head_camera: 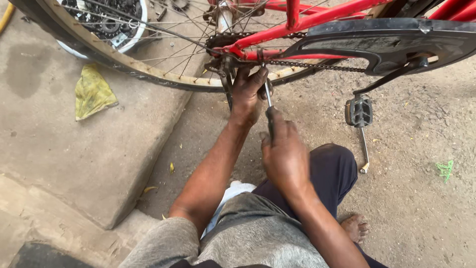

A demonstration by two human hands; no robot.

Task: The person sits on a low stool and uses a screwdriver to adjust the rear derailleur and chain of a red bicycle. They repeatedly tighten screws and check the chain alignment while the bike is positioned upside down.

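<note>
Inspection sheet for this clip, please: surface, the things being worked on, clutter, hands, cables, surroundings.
Surface: dusty ground beside a raised concrete slab.
Job's things: red bicycle, rear wheel, chain, black chain guard, screwdriver.
Clutter: yellow rag on the slab; a metal rod below the pedal; scattered leaves.
Hands: left hand at the rear axle, steadying the screwdriver shaft; right hand gripping its handle.
Cables: nothing seen.
Surroundings: white bowl of metal parts behind the wheel; bare foot.
</note>
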